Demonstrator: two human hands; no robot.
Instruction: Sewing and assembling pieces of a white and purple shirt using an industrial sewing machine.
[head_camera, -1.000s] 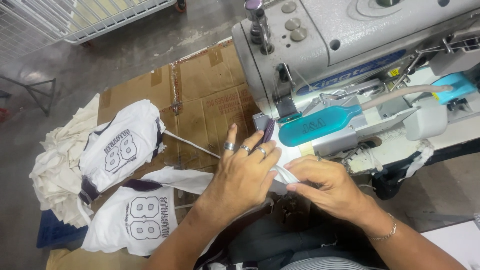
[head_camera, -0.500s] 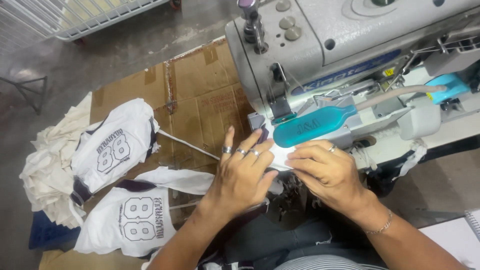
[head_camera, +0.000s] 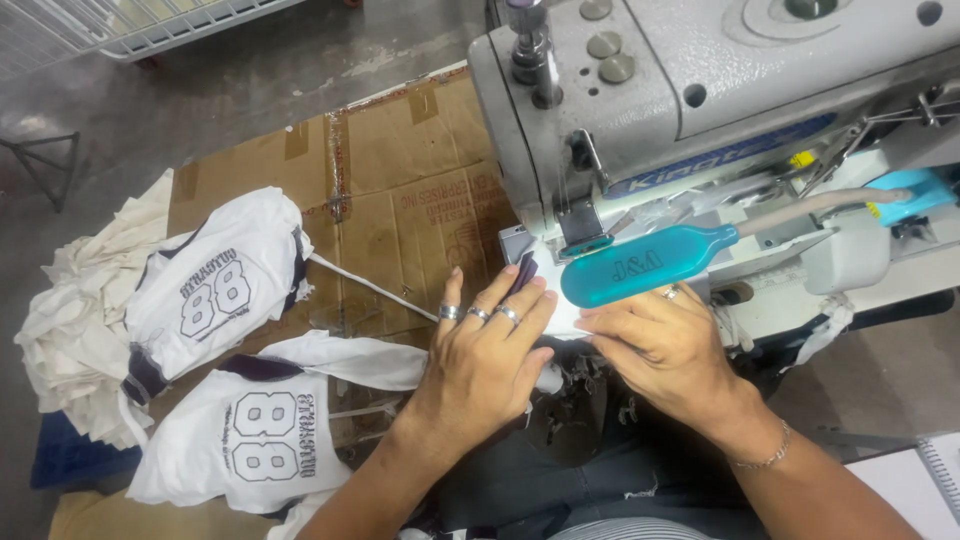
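A grey concrete floor (head_camera: 250, 80), scuffed and stained pale in patches, is seen across the upper left. Flattened brown cardboard (head_camera: 400, 170), taped at its seams, is laid over it. A white wire rack (head_camera: 120, 25) is set at the top left edge, and a dark metal frame leg (head_camera: 45, 165) is seen at the far left. Even, shadowless light is cast throughout.

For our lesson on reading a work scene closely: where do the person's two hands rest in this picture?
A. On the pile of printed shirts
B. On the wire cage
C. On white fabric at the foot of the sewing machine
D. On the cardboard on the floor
C: the left hand and right hand press flat on the white fabric under the sewing machine.
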